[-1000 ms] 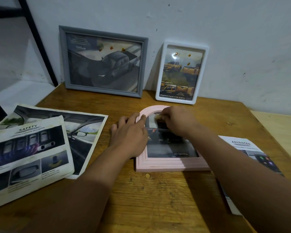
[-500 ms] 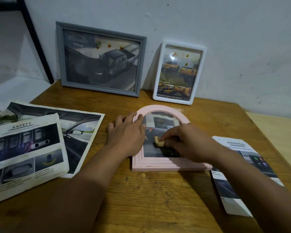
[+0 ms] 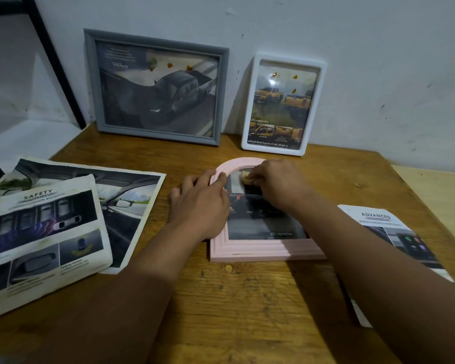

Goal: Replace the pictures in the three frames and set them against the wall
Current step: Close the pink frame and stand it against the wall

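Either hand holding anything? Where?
Right hand pinches a small tan lump at its edge, over the pink frame. Left hand lies flat on the frame's left side.

Three picture frames: grey (image 3: 155, 86), white (image 3: 283, 105), pink (image 3: 263, 249); three loose printed sheets; two hands

You're working in dim, bluish light. Glare spots sit high on the glass of the small white rectangular frame (image 3: 283, 103). Your forearms throw soft shadows over the brown wooden table (image 3: 260, 306). Wide-angle bending bows the edges, and your near arms blur at the bottom.
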